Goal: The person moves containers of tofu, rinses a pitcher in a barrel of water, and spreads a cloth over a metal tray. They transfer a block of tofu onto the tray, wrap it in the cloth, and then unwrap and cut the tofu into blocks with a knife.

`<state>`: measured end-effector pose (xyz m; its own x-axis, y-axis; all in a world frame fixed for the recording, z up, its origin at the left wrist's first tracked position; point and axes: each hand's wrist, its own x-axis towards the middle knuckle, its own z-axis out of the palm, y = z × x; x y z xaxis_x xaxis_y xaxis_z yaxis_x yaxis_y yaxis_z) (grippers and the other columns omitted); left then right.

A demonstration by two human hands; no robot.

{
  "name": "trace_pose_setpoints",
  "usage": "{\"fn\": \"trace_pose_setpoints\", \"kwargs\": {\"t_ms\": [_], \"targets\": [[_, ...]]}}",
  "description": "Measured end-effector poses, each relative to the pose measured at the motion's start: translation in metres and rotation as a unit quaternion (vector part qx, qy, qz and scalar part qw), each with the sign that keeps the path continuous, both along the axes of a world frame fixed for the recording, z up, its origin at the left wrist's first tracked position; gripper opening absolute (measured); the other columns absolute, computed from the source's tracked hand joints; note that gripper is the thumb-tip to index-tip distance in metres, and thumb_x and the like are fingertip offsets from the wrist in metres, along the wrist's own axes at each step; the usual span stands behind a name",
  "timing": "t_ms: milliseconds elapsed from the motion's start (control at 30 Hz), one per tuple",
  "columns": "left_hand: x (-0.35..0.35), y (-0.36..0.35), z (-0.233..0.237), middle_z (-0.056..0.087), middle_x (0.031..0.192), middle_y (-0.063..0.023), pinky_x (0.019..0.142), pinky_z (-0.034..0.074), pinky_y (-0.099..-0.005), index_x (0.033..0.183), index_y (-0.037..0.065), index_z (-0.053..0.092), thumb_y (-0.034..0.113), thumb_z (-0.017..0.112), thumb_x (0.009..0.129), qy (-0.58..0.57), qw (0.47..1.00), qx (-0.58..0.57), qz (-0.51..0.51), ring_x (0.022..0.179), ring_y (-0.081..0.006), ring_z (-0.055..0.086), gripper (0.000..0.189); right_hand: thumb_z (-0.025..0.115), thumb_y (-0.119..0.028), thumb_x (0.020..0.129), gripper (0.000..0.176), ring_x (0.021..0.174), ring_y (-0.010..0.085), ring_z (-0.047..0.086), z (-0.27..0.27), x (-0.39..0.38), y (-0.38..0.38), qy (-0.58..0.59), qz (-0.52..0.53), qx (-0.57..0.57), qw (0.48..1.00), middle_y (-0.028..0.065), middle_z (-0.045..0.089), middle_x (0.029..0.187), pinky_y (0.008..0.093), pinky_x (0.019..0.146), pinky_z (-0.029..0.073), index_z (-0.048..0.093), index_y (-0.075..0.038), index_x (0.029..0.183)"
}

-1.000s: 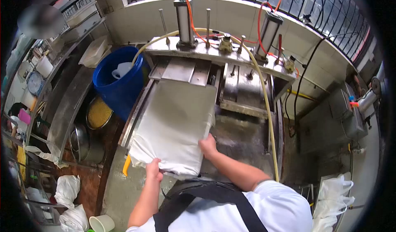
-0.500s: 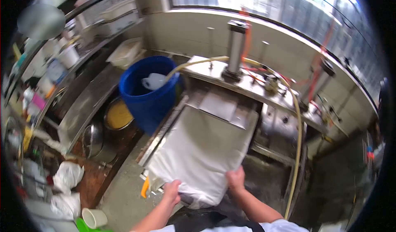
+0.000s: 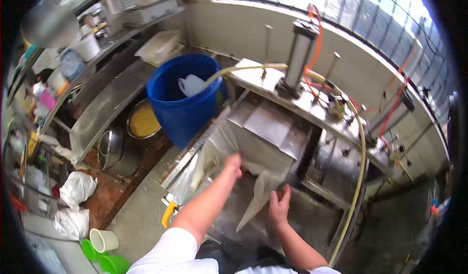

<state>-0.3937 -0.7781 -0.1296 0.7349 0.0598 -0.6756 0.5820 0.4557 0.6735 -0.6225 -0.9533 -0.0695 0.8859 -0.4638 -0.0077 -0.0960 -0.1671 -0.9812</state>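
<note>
A thin white cloth [image 3: 218, 146] drapes along the left side of the metal press tray, and a loose pointed corner hangs down in front. My left hand [image 3: 234, 166] is closed at the cloth's edge near the middle of the tray. Just right of the hanging corner, my right hand [image 3: 279, 207] has its fingers apart and holds nothing that I can see. Behind both hands lies a flat metal plate [image 3: 269, 127] under the press beam. Bare wet metal of the tray [image 3: 222, 208] shows below the cloth.
An upright cylinder [image 3: 298, 55] stands on the steel beam [image 3: 253, 72], with a yellowish hose [image 3: 361, 176] running across. Left are a blue barrel [image 3: 183, 113], a pan of yellow contents [image 3: 145, 120] and a loaded shelf [image 3: 117, 42]. A yellow handle [image 3: 168, 214] sits by the tray's corner.
The white cloth, spread over the whole tray before, is now bunched back toward the far and left sides. My left hand has moved forward; my right hand has come off the cloth's edge.
</note>
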Motion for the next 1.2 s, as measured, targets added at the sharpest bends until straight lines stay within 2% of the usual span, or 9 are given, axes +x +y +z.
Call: {"fn": "trace_pose_setpoints", "kwargs": {"t_ms": [267, 467, 500, 633, 700, 800, 967, 1100, 1200], "targets": [[0.031, -0.002, 0.040, 0.060, 0.137, -0.0175, 0.089, 0.063, -0.0535, 0.141, 0.007, 0.055, 0.036, 0.056, 0.109, -0.054, 0.990, -0.040, -0.128, 0.117, -0.0360, 0.063, 0.044, 0.069, -0.023, 0.098, 0.032, 0.109, 0.0376, 0.069, 0.031, -0.099, -0.060, 0.026, 0.104, -0.177, 0.978, 0.0215, 0.070, 0.120, 0.0414, 0.094, 0.057, 0.069, -0.002, 0.122], [0.031, 0.015, 0.018, 0.063, 0.124, -0.0131, 0.079, 0.061, -0.0445, 0.145, 0.008, 0.052, 0.056, 0.063, 0.102, -0.079, 0.973, -0.025, -0.215, 0.099, -0.0288, 0.067, 0.066, 0.069, -0.013, 0.096, 0.020, 0.093, 0.0387, 0.070, 0.150, -0.051, -0.222, -0.141, -0.155, -0.266, 0.941, 0.0222, 0.071, 0.099, 0.0459, 0.085, 0.057, 0.070, 0.003, 0.109], [0.019, 0.015, 0.024, 0.065, 0.114, -0.0106, 0.076, 0.060, -0.0426, 0.144, 0.008, 0.052, 0.061, 0.064, 0.100, -0.070, 0.974, -0.019, -0.215, 0.092, -0.0258, 0.067, 0.070, 0.069, -0.010, 0.093, 0.020, 0.089, 0.0388, 0.069, 0.175, -0.035, -0.267, -0.201, -0.222, -0.431, 0.851, 0.0220, 0.070, 0.095, 0.0467, 0.082, 0.057, 0.070, 0.003, 0.109], [-0.070, -0.014, 0.039, 0.061, 0.093, -0.0040, 0.070, 0.055, -0.0420, 0.136, 0.011, 0.052, 0.066, 0.061, 0.099, -0.084, 0.971, 0.070, -0.212, 0.077, -0.0206, 0.062, 0.067, 0.058, -0.031, 0.101, 0.048, 0.127, 0.0406, 0.056, 0.233, 0.004, -0.458, -0.015, -0.381, -0.635, 0.671, 0.0188, 0.060, 0.138, 0.0508, 0.107, 0.048, 0.057, -0.002, 0.139], [-0.116, -0.015, 0.018, 0.066, 0.104, -0.0051, 0.067, 0.054, -0.0407, 0.134, 0.008, 0.055, 0.052, 0.065, 0.102, -0.097, 0.938, 0.134, -0.304, 0.083, -0.0193, 0.065, 0.056, 0.049, -0.039, 0.107, 0.045, 0.132, 0.0392, 0.055, 0.238, 0.009, -0.525, 0.164, -0.343, -0.583, 0.718, 0.0153, 0.054, 0.147, 0.0526, 0.109, 0.048, 0.059, -0.011, 0.141], [-0.198, -0.022, 0.009, 0.053, 0.151, -0.0253, 0.115, 0.042, -0.0546, 0.154, 0.005, 0.047, 0.045, 0.069, 0.096, -0.484, 0.539, 0.508, -0.466, 0.139, -0.0434, 0.051, 0.074, 0.048, -0.040, 0.107, 0.042, 0.131, 0.0380, 0.058, 0.240, 0.019, -0.565, 0.203, -0.297, -0.509, 0.782, 0.0144, 0.055, 0.146, 0.0526, 0.108, 0.050, 0.063, -0.015, 0.137], [-0.254, -0.015, 0.039, 0.036, 0.165, -0.0239, 0.124, 0.019, -0.0668, 0.158, 0.006, 0.043, 0.052, 0.066, 0.092, -0.407, 0.324, 0.555, -0.649, 0.153, -0.0504, 0.029, 0.083, 0.047, -0.039, 0.107, 0.039, 0.128, 0.0353, 0.061, 0.258, 0.018, -0.544, 0.294, -0.289, -0.504, 0.759, 0.0113, 0.059, 0.143, 0.0505, 0.108, 0.050, 0.072, -0.016, 0.127], [-0.162, 0.053, 0.045, 0.036, 0.165, -0.0226, 0.122, 0.022, -0.0673, 0.160, 0.002, 0.036, 0.040, 0.060, 0.100, -0.135, 0.507, 0.753, -0.397, 0.153, -0.0502, 0.027, 0.075, 0.056, -0.041, 0.103, 0.039, 0.119, 0.0348, 0.067, 0.255, 0.031, -0.533, 0.287, -0.330, -0.523, 0.732, 0.0132, 0.072, 0.125, 0.0480, 0.102, 0.055, 0.077, -0.011, 0.116], [-0.144, 0.130, 0.072, 0.038, 0.162, -0.0237, 0.123, 0.027, -0.0581, 0.156, -0.001, 0.040, 0.031, 0.061, 0.100, -0.254, 0.565, 0.752, -0.226, 0.150, -0.0491, 0.033, 0.068, 0.055, -0.025, 0.099, 0.028, 0.109, 0.0334, 0.072, 0.244, 0.033, -0.536, 0.246, -0.317, -0.549, 0.733, 0.0149, 0.074, 0.115, 0.0459, 0.095, 0.058, 0.077, -0.009, 0.105]]}}
